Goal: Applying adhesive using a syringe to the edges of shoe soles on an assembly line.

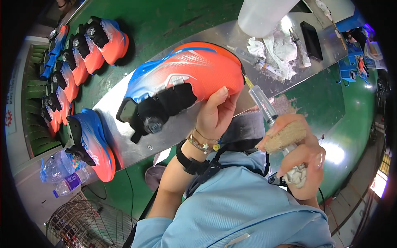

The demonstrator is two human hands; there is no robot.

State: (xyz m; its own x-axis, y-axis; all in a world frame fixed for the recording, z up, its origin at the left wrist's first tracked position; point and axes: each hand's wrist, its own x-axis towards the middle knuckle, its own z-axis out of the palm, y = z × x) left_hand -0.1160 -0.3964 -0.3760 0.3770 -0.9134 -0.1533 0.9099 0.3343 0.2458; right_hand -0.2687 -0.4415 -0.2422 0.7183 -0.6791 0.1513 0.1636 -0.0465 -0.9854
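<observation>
A blue, white and orange-red sports shoe is held up tilted over the metal plate, its black strap and dial facing me. My left hand grips it from below, fingers out of sight behind it. My right hand is closed around a clear syringe, whose yellowish needle tip meets or nearly meets the shoe's edge where the upper joins the sole. A rough tan block is also held by the fingers of that hand. White crumpled material shows in its palm.
Similar shoes stand in rows at the left, and one shoe lies nearer. Behind are a white container, crumpled tissue, more syringes and a black phone-like slab. Plastic bottles and a wire basket sit lower left.
</observation>
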